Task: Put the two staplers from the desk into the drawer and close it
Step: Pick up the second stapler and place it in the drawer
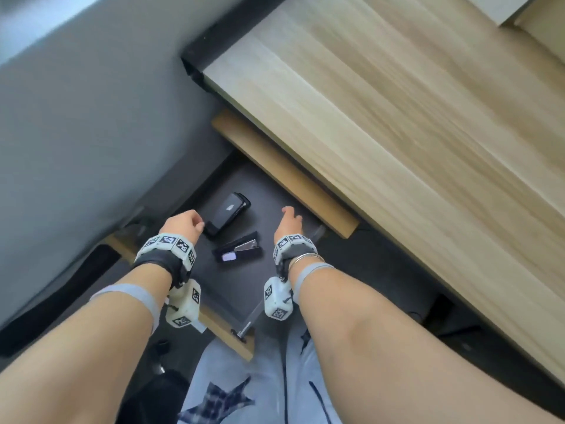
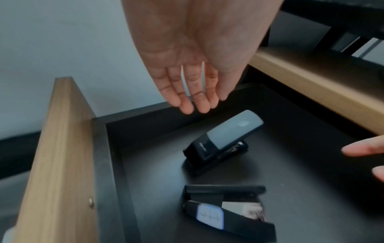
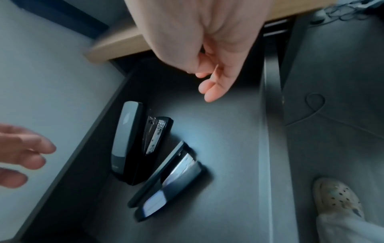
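The drawer (image 1: pixel 227 330) stands pulled out under the desk, its dark bottom (image 3: pixel 228 148) showing. Two black staplers lie inside it, apart from both hands. The larger stapler (image 1: pixel 227 212) (image 2: pixel 224 143) (image 3: pixel 133 143), with a grey top, is farther in. The second stapler (image 1: pixel 238 247) (image 2: pixel 226 212) (image 3: pixel 172 182) lies on its side nearer me. My left hand (image 1: pixel 195 224) (image 2: pixel 199 105) hovers over the drawer's left side, fingers relaxed and empty. My right hand (image 1: pixel 287 211) (image 3: pixel 207 88) hangs over the drawer's right part with loosely curled fingers, holding nothing.
The light wooden desk top (image 1: pixel 397 117) fills the right side, with a wooden rail (image 1: pixel 284 172) below its edge. A grey wall (image 1: pixel 76 117) runs along the left. My legs (image 1: pixel 260 377) are just before the drawer front. A shoe (image 3: pixel 336 197) and a cable (image 3: pixel 311 106) are on the floor.
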`<action>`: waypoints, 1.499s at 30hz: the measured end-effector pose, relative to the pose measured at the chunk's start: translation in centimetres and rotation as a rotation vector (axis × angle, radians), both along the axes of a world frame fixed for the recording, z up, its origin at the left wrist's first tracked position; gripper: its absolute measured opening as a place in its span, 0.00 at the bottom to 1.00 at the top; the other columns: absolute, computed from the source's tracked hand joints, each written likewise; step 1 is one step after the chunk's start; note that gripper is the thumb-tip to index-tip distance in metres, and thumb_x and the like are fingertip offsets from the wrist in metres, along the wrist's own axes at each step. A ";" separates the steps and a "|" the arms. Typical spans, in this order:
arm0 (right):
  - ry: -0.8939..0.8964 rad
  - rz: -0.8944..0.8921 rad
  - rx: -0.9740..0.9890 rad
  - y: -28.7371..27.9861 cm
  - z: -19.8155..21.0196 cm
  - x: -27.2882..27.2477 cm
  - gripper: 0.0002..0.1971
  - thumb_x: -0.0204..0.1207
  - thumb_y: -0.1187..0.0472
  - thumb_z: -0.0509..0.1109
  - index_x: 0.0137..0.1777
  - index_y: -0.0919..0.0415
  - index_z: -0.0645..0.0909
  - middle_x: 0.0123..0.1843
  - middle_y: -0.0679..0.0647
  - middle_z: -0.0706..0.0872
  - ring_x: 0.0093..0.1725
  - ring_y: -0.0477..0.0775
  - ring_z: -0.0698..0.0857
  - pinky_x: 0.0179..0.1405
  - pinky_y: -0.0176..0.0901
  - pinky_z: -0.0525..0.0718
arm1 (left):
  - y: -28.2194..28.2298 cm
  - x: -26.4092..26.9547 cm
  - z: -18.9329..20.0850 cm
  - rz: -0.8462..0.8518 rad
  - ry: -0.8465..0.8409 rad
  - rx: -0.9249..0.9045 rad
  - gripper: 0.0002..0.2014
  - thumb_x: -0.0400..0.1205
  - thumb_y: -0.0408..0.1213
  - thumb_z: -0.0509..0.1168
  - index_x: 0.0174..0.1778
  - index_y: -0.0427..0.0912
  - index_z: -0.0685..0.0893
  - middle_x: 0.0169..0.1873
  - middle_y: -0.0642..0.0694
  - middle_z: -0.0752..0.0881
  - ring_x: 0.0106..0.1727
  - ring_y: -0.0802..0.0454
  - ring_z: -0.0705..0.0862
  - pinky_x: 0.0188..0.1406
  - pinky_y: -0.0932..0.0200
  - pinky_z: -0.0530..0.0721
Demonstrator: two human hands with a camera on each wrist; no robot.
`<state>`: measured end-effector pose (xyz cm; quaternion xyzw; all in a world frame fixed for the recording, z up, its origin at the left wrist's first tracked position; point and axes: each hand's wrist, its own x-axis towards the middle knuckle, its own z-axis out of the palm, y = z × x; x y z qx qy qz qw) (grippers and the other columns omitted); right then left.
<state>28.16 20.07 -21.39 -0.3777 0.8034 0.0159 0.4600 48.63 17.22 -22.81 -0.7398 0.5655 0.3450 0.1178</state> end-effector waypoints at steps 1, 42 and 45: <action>0.001 -0.008 -0.007 0.1 -0.6 -0.1 0.29 0.77 0.77 0.51 0.78 0.57 0.61 0.75 0.63 0.67 0.55 0.65 0.80 0.59 0.51 0.77 | -0.2 0.3 -0.6 0.008 -0.014 0.003 0.10 0.82 0.40 0.59 0.52 0.43 0.83 0.52 0.37 0.88 0.50 0.38 0.84 0.53 0.51 0.81; -0.006 0.236 0.071 1.6 -6.9 -2.8 0.16 0.83 0.66 0.57 0.68 0.57 0.77 0.66 0.60 0.84 0.63 0.62 0.84 0.52 0.42 0.80 | 3.4 -5.0 -12.4 0.208 0.233 0.328 0.14 0.83 0.29 0.59 0.64 0.34 0.81 0.61 0.27 0.83 0.61 0.30 0.83 0.61 0.42 0.85; -0.020 0.234 0.085 1.5 -6.8 -2.8 0.17 0.83 0.64 0.56 0.70 0.56 0.75 0.66 0.59 0.84 0.62 0.62 0.84 0.50 0.42 0.78 | 2.7 -5.9 -12.4 0.393 0.329 0.406 0.18 0.85 0.24 0.53 0.71 0.33 0.76 0.56 0.33 0.80 0.58 0.30 0.81 0.40 0.43 0.90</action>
